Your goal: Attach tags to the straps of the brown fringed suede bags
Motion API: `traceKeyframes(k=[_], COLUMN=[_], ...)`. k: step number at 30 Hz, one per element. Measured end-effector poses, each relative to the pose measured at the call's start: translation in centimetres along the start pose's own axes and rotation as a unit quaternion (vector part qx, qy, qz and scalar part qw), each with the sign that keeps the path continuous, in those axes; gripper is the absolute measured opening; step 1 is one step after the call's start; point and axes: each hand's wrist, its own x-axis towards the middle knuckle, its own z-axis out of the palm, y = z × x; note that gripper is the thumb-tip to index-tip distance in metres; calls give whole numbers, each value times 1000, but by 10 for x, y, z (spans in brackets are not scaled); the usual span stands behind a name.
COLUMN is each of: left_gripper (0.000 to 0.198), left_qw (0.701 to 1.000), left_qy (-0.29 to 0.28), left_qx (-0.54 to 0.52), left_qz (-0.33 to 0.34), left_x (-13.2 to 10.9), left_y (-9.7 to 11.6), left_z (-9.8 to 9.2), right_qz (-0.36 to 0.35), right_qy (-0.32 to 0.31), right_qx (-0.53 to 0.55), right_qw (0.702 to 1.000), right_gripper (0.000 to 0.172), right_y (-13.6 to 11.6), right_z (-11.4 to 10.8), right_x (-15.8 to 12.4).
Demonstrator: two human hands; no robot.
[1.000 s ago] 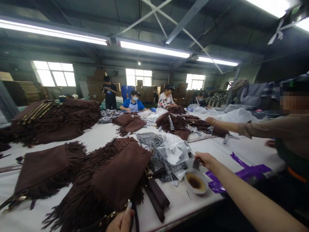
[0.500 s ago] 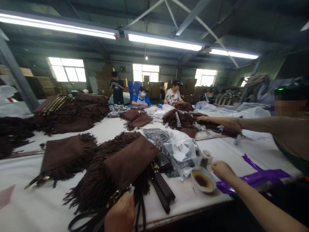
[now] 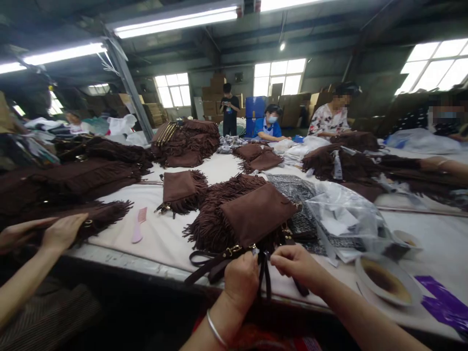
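Note:
A brown fringed bag (image 3: pixel 258 212) lies near the table's front edge, its dark straps (image 3: pixel 215 265) and gold clasps hanging toward me. My left hand (image 3: pixel 241 275), with a silver bangle at the wrist, is closed on a small silvery piece at the bag's strap end. Just right of it, my right hand (image 3: pixel 292 263) is pinched beside the straps; what its fingertips hold, if anything, is too small to name. Behind the bag is grey tweed fabric (image 3: pixel 292 185), with a clear plastic bag (image 3: pixel 347 214) of white papers on its right.
A bowl of brown paste (image 3: pixel 387 280) and purple plastic (image 3: pixel 444 302) are at the right. A pink comb (image 3: pixel 139 225) and a smaller bag (image 3: pixel 180 187) lie left. Another person's hands (image 3: pixel 62 231) work on brown fringe at far left. More people sit across the table.
The view has swung left. My right hand has moved from beside the paste bowl to the straps, close to my left hand, which still grips the strap end.

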Motion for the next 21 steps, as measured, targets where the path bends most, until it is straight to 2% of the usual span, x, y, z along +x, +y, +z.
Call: traceKeyframes(k=[3, 6, 11, 16, 21], left_gripper=[31, 29, 27, 27, 29], left_qw=[1000, 999, 998, 998, 996], left_qy=[-10, -21, -29, -24, -38], left_qx=[-21, -38, -52, -50, -83], left_qz=[3, 1, 1, 22, 13], left_x=[-1, -1, -3, -6, -7], left_y=[-2, -4, -6, -8, -10], left_z=[-2, -3, 0, 4, 3], right_qz=[22, 61, 120, 155, 166], right_qy=[4, 6, 9, -37, -75], right_qx=[34, 40, 29, 69, 98], right_qw=[999, 997, 992, 985, 978], right_gripper=[42, 47, 46, 43, 45], right_y=[3, 12, 22, 26, 26], right_z=[19, 26, 27, 22, 21], right_x=[29, 43, 47, 53, 52])
